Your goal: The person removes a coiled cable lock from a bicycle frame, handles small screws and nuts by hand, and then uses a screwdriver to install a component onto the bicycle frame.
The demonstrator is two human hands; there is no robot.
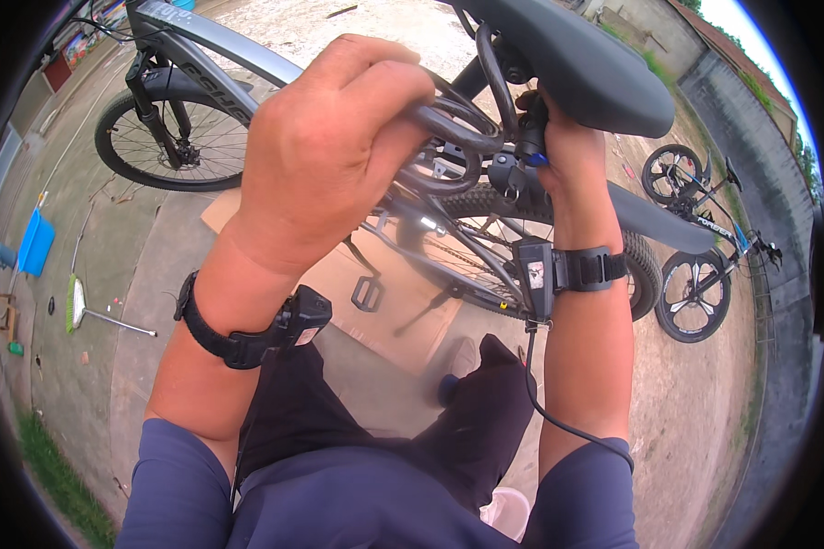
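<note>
One large grey bicycle [238, 46] stands close in front, and a smaller black bicycle [712, 226] stands well apart at the right. Flattened cardboard [412, 331] lies on the ground [696, 403] beneath the grey bicycle. Above the rear wheel [648, 274] sits a black saddle [581, 73]. The left hand [334, 146], fingers curled in, grips a thick dark coiled cable [467, 139] just below the saddle, toward the front wheel [185, 151]. The right hand [573, 151] is wrapped round a black cylinder [530, 137] beneath the saddle, its fingertips mostly hidden. A small blue part [535, 160] shows at the cylinder's lower end.
</note>
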